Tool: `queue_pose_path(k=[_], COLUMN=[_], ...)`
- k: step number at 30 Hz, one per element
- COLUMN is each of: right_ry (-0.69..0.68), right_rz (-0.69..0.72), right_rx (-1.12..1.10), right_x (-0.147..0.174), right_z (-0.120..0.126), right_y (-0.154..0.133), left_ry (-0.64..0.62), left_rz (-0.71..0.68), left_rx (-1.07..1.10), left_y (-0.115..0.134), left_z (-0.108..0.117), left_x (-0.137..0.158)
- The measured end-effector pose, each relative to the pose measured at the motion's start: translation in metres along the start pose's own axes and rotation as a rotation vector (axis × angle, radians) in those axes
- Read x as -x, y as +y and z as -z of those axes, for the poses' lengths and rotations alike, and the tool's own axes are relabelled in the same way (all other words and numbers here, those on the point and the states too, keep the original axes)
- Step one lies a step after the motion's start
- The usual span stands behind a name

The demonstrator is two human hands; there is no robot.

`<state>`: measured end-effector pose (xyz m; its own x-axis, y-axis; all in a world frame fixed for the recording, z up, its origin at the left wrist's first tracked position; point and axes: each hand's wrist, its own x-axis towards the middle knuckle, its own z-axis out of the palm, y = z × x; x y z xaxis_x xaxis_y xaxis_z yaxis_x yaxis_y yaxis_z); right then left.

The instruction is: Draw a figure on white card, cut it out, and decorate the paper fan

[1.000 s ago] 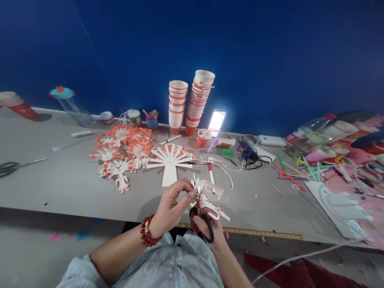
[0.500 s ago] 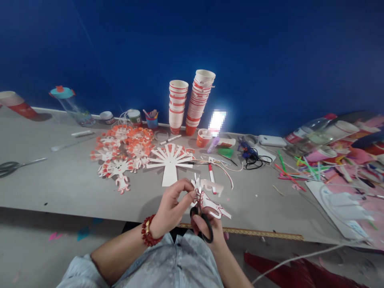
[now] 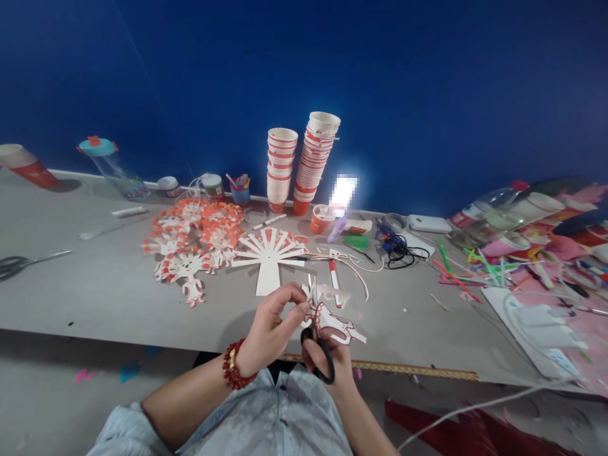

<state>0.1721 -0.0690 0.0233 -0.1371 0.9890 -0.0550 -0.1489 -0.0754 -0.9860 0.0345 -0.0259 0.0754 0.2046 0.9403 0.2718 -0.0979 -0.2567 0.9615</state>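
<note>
My right hand is closed around the black handles of a pair of scissors, whose blades point away from me. Between finger and thumb, my left hand pinches a white paper cutout with a red drawn outline. The cutout lies across the scissors near the blades and reaches out to the right above the table. Just beyond my hands a red-and-white marker rests on the tabletop. A white paper piece with fanned strips lies ahead of my left hand.
Orange-and-white paper figures are heaped at the left. Two tall stacks of paper cups stand by the blue wall, near a bright phone screen. Another pair of scissors lies far left. Coloured strips and a power strip fill the right side.
Very little differs. My hands keep their places, and the scissors and cutout have shifted only slightly. The whole view has moved a touch.
</note>
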Motion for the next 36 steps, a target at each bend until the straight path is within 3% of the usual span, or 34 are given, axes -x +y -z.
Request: queue_pose_path(k=[20, 29, 36], right_ry=[0.059, 0.031, -0.015], right_rz=[0.034, -0.010, -0.046], right_rx=[0.182, 0.144, 0.178], right_x=[0.000, -0.002, 0.002], right_z=[0.006, 0.000, 0.004], right_y=[0.000, -0.013, -0.009], left_ry=[-0.038, -0.011, 0.038], left_rz=[0.054, 0.161, 0.152], left_rx=[0.056, 0.237, 0.116], left_y=[-0.002, -0.005, -0.007], left_z=[0.007, 0.000, 0.000], left_x=[-0.006, -0.003, -0.001])
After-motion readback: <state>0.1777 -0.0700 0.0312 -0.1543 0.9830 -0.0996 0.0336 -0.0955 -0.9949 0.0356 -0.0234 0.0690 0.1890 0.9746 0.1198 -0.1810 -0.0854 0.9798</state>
